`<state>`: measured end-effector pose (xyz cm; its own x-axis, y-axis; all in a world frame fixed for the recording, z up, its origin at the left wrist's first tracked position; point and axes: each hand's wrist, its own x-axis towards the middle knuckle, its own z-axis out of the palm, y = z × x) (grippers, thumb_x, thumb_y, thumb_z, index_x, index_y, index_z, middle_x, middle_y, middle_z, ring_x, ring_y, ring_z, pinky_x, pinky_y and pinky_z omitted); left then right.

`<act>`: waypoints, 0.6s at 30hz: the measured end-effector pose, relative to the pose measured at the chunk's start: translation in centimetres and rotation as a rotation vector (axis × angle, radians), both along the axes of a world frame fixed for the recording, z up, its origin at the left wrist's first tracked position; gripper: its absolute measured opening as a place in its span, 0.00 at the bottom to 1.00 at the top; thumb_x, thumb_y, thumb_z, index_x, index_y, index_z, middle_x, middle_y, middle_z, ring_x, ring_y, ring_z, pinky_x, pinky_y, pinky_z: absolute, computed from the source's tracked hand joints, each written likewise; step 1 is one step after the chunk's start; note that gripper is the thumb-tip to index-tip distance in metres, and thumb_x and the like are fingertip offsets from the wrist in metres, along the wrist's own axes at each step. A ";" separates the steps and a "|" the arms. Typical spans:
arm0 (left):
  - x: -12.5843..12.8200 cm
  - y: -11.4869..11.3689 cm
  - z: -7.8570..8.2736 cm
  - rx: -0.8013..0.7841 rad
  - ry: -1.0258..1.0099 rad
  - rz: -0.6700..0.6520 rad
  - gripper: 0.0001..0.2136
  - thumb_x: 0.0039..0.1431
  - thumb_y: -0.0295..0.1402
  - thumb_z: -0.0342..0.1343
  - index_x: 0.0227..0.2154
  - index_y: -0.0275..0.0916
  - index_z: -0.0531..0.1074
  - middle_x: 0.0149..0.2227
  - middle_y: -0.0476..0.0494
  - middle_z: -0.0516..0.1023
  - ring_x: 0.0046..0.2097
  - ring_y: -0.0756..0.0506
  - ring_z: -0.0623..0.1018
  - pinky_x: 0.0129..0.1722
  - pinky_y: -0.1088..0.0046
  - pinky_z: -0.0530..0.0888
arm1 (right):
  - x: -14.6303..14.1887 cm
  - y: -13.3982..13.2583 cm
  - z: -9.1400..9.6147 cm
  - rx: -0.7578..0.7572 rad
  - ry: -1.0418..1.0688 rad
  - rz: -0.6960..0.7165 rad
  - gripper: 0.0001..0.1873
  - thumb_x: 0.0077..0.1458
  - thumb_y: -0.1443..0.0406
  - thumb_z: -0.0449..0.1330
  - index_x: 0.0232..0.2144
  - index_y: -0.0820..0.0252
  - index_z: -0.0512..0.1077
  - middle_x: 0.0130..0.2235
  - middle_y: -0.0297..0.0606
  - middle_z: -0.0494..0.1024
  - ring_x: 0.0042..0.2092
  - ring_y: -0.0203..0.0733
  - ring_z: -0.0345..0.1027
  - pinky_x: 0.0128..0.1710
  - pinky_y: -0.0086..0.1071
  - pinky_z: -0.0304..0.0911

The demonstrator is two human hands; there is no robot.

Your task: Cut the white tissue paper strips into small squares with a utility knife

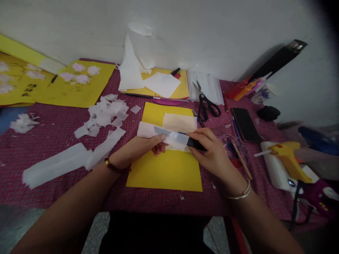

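My left hand (147,146) is closed on a folded strip of thin white paper (145,129), thumb on top and fingers curled below. My right hand (212,150) grips the black handle of a knife (196,144); its grey blade lies inside the fold, showing faintly through the paper. Both hands are over a yellow sheet (164,173) on the table. A cream paper piece (180,121) rests on that sheet, just beyond the strip. To the left lie long white strips (58,165) and a heap of small cut paper pieces (106,111).
Black-handled scissors (205,104) lie beyond the yellow sheet. On the right are a phone (245,124), a yellow glue gun (291,158) and a clear palette (235,151). Yellow sheets with pink flowers (82,79) stand back left. White paper (131,70) leans on the wall.
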<state>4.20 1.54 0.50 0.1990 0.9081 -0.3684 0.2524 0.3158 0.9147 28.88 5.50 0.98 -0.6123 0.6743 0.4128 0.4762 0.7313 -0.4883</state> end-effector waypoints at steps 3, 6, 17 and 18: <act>-0.1 0.1 -0.5 -0.046 0.034 -0.086 0.23 0.60 0.51 0.48 0.24 0.38 0.76 0.25 0.46 0.78 0.29 0.48 0.75 0.37 0.70 0.72 | -0.1 -0.1 -0.2 -0.003 -0.010 0.018 0.24 0.52 0.76 0.59 0.51 0.53 0.68 0.46 0.42 0.70 0.48 0.48 0.67 0.47 0.45 0.67; -0.7 0.1 -0.1 -0.032 -0.001 -0.119 0.20 0.60 0.48 0.50 0.24 0.38 0.76 0.24 0.47 0.78 0.27 0.49 0.75 0.33 0.72 0.72 | 0.1 0.0 -0.2 -0.015 -0.005 0.042 0.23 0.53 0.75 0.59 0.51 0.54 0.69 0.46 0.41 0.70 0.48 0.47 0.67 0.47 0.44 0.67; -2.2 0.5 1.2 0.019 -0.050 -0.111 0.17 0.58 0.43 0.54 0.20 0.37 0.75 0.21 0.47 0.77 0.24 0.50 0.74 0.26 0.75 0.72 | 0.6 0.4 0.2 -0.023 0.008 0.058 0.22 0.55 0.74 0.58 0.51 0.53 0.68 0.46 0.41 0.70 0.48 0.46 0.67 0.47 0.43 0.68; -2.0 0.4 1.1 0.017 -0.028 -0.106 0.18 0.58 0.43 0.54 0.20 0.37 0.75 0.22 0.47 0.78 0.24 0.50 0.74 0.27 0.75 0.72 | 0.5 0.4 0.2 -0.022 0.012 0.060 0.22 0.55 0.74 0.58 0.51 0.54 0.69 0.46 0.42 0.70 0.48 0.45 0.67 0.48 0.43 0.68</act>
